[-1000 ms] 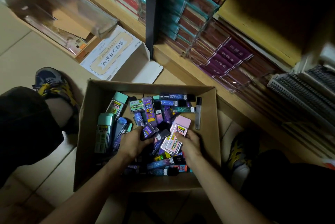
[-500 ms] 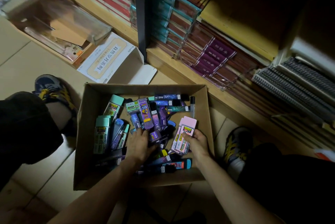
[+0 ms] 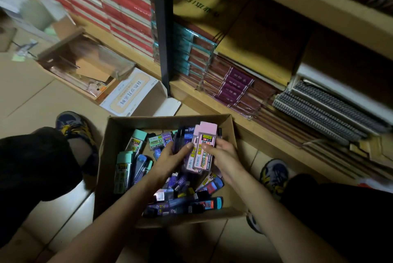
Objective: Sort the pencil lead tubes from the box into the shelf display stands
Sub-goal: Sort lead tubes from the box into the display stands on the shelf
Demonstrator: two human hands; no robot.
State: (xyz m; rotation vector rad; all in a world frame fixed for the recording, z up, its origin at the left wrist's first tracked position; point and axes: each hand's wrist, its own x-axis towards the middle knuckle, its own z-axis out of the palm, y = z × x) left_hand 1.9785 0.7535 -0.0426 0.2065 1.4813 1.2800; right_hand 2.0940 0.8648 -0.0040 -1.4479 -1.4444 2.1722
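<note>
An open cardboard box (image 3: 106, 156) sits on the floor between my feet, filled with several pencil lead tubes in purple, blue, teal and pink. My right hand (image 3: 225, 156) grips a small stack of pink lead tubes (image 3: 202, 148), lifted above the pile. My left hand (image 3: 170, 156) holds a bunch of dark purple tubes (image 3: 180, 137) and its thumb touches the left edge of the pink stack. Teal-capped tubes (image 3: 123, 169) lie along the box's left side. No display stand shows clearly.
A wooden shelf (image 3: 234, 114) just beyond the box holds stacked notebooks and spiral-bound pads (image 3: 329, 109). A white carton (image 3: 131, 92) and a clear-lidded box (image 3: 89, 65) lie on the floor to the left. My shoes (image 3: 274, 175) flank the box.
Both hands rose out of the pile and came together. The pink tubes moved up and toward the far side; my left hand picked up purple tubes. The camera tilted up toward the shelf.
</note>
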